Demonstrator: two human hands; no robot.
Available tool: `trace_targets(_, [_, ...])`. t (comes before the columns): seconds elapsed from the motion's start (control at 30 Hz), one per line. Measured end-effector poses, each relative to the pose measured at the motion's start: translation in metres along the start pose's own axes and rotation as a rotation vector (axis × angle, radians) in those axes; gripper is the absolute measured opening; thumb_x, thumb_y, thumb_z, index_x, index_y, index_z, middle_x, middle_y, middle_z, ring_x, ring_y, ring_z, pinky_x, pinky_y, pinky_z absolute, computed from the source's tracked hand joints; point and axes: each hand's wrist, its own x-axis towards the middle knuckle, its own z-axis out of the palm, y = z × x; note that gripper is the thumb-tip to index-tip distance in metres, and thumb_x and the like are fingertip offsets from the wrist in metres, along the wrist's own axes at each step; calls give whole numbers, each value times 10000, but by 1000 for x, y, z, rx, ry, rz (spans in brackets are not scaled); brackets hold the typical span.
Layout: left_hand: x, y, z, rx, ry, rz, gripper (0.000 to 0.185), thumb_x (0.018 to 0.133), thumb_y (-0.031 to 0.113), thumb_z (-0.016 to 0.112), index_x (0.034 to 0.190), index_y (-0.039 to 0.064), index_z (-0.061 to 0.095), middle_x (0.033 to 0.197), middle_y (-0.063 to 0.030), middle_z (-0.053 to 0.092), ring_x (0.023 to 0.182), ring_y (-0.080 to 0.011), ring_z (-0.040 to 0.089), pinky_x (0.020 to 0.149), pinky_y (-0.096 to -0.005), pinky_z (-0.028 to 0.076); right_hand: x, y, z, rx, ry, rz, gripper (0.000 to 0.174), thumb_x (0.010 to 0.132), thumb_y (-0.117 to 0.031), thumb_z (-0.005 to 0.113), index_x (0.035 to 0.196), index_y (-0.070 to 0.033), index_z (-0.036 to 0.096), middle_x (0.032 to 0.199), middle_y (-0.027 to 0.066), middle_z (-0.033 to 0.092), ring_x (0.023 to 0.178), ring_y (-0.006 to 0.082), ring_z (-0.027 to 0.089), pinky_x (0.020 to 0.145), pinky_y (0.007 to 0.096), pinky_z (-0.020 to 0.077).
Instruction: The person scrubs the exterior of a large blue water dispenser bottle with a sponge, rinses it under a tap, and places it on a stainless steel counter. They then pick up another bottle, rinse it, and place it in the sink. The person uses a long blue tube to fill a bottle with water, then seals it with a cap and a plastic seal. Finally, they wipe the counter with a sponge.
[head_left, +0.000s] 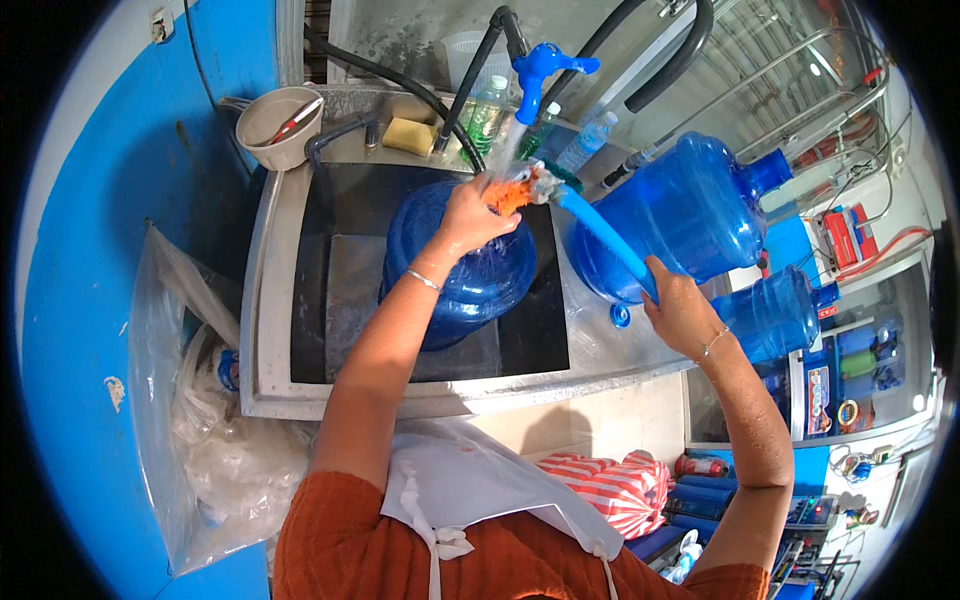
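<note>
Water runs from a blue plastic faucet (541, 75) onto the orange head of a blue-handled brush (611, 238). My left hand (474, 214) grips an orange scrubbing piece (508, 196) at the brush's head, above a large blue water jug (480, 281) standing in the metal sink (262, 360). My right hand (679, 307) is closed around the lower end of the brush handle. Right of the sink, a second blue jug (667, 214) stands on the steel counter, with a small blue cap (619, 315) near its base.
A yellow sponge (409, 136), a beige dipper (279, 127) and several plastic bottles (489, 112) line the back ledge. Black hoses (405, 79) arch behind the sink. Another blue jug (772, 315) is at the right. Clear plastic bags (225, 465) hang at the left.
</note>
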Motion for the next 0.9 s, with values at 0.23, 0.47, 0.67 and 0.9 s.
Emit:
trace_targets(0.23, [-10,25,12,64,3,-101,546,630,174,854,1087,-6,617,950,-149,701,885,-280,689,841,-359,527,3,3,-24,-25,-175,67,358,848,-20,630,1174,13,483,844,296,646,861,464,647,759,521,503])
trace_targets(0.47, [-7,30,20,-70,-115,-37,533,620,243,816,1067,18,631,982,-214,682,956,-398,654,841,-429,516,15,7,-40,-96,-302,54,382,835,-2,628,1191,9,490,911,281,653,897,452,642,769,511,502])
trace_targets(0.67, [-13,28,24,-23,-126,13,530,612,233,817,1058,18,628,915,-178,700,850,-333,692,789,-393,539,28,-6,-42,-155,-301,-42,397,816,9,623,1198,18,515,890,274,657,884,442,649,771,501,505])
trace_targets(0.9, [-12,25,8,-51,-197,-70,473,625,204,818,1039,54,645,899,-156,707,867,-283,699,798,-370,539,60,-32,-67,-349,-421,-91,434,801,6,642,1227,15,556,937,257,676,919,420,655,804,464,523])
